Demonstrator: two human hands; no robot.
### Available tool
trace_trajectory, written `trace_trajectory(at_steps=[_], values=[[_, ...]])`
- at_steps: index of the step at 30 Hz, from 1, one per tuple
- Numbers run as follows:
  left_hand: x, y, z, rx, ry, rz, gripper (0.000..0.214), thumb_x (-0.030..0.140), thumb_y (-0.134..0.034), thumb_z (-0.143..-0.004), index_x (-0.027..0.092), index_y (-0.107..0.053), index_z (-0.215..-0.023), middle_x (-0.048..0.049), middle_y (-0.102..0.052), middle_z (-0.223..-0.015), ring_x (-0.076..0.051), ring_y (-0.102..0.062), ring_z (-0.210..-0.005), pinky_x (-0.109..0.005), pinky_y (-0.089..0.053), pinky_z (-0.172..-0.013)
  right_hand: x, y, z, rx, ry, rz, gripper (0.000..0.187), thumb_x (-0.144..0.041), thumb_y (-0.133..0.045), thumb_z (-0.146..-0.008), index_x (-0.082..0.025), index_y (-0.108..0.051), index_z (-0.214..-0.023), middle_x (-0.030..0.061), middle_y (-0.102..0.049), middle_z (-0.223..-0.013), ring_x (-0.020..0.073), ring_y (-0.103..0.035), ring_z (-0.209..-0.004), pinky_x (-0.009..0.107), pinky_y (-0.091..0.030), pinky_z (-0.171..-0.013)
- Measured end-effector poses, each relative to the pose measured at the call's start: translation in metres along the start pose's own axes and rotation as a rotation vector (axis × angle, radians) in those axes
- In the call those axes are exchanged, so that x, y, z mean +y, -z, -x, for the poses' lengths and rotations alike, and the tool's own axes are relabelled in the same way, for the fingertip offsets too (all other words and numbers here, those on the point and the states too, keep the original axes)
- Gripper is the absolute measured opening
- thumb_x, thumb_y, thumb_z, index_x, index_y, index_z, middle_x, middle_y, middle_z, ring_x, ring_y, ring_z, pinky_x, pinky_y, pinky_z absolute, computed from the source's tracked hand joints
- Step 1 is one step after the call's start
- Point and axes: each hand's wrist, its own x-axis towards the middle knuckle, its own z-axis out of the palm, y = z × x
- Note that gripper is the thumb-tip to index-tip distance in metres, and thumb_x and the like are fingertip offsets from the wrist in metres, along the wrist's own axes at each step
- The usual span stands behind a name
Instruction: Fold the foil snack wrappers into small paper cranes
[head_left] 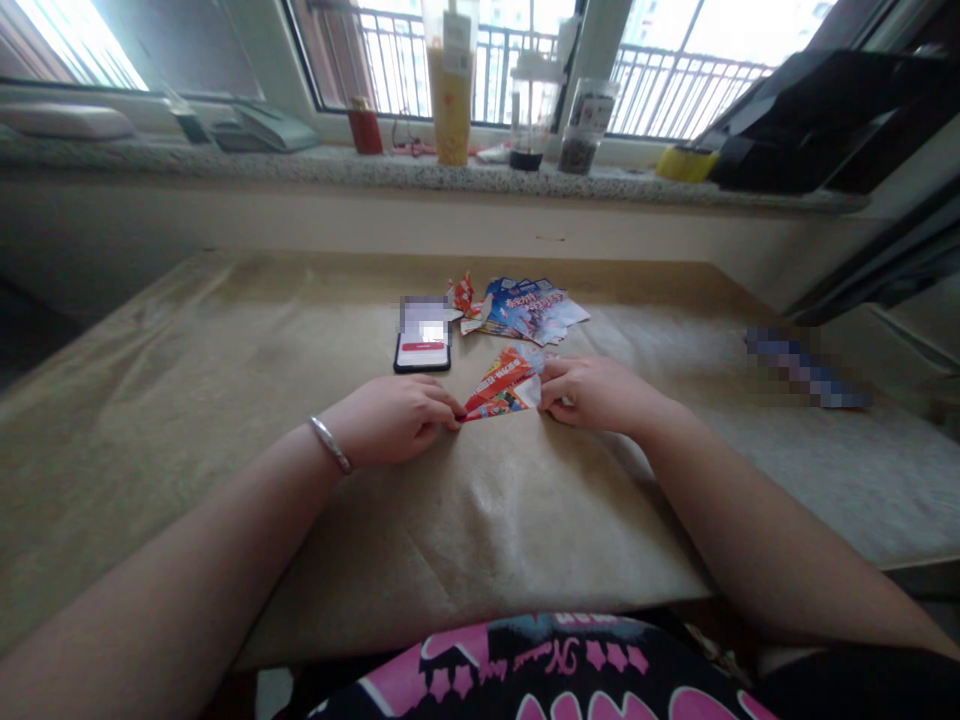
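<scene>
Spanning the space between both hands, a folded red printed paper (504,385) rests mid-table. The left hand (401,418) pinches its pointed left tip, fingers together; the right hand (591,393) has thumb and fingers closed on its right end. Just behind, crowding the far side, are a phone (422,350), an orange folded piece (465,298) and fanned blue leaflets (529,312). A pixelated item (806,368) lies well off right. The brown-covered table (187,390) stretches broadly leftward and toward its near edge by the shirt (540,665); its far edge runs below the windowsill (262,165).
</scene>
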Motion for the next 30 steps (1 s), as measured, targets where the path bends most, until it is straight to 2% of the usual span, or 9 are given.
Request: trace_trajectory(at_steps=[8,14,23,30], values=[[-0.0027,-0.0022,0.0005,0.02,0.005,0.035,0.035,0.008,-0.048,-0.075,0.027,-0.071,-0.094,0.0037,-0.069,-0.11,-0.016,-0.062,-0.102,-0.028,-0.049,-0.092,0.0009,0.0013,0.0009,-0.006,-0.001,-0.035,0.019,-0.015,-0.053,-0.076,-0.021,-0.071,-0.075,0.0038,-0.066,-0.088,0.0123,-0.057,-0.073,0.023,-0.035,-0.062],[-0.0022,-0.0008,-0.0002,0.018,-0.01,0.03,0.035,0.008,-0.047,-0.076,0.026,-0.072,-0.094,0.003,-0.069,-0.111,-0.016,-0.062,-0.103,-0.03,-0.05,-0.092,0.0052,0.0016,0.0037,-0.015,-0.034,-0.061,0.02,-0.014,-0.053,-0.075,-0.022,-0.072,-0.075,0.0035,-0.067,-0.094,0.0136,-0.061,-0.079,0.023,-0.038,-0.065],[-0.0017,-0.0005,0.0,0.016,-0.018,0.022,0.034,0.008,-0.047,-0.077,0.026,-0.071,-0.093,0.0029,-0.069,-0.11,-0.016,-0.062,-0.102,-0.03,-0.05,-0.091,0.0011,0.0056,0.0045,-0.054,-0.099,-0.018,0.019,-0.016,-0.055,-0.075,-0.023,-0.072,-0.077,0.0029,-0.067,-0.093,0.0141,-0.062,-0.078,0.023,-0.039,-0.064],[-0.0028,-0.0019,0.0001,0.03,-0.015,0.042,0.033,0.008,-0.047,-0.076,0.025,-0.072,-0.09,0.0024,-0.069,-0.109,-0.016,-0.063,-0.101,-0.03,-0.05,-0.091,0.0033,0.0055,0.0061,-0.081,-0.077,0.027,0.021,-0.015,-0.053,-0.075,-0.023,-0.073,-0.077,0.0023,-0.068,-0.096,0.0139,-0.062,-0.079,0.023,-0.038,-0.063]])
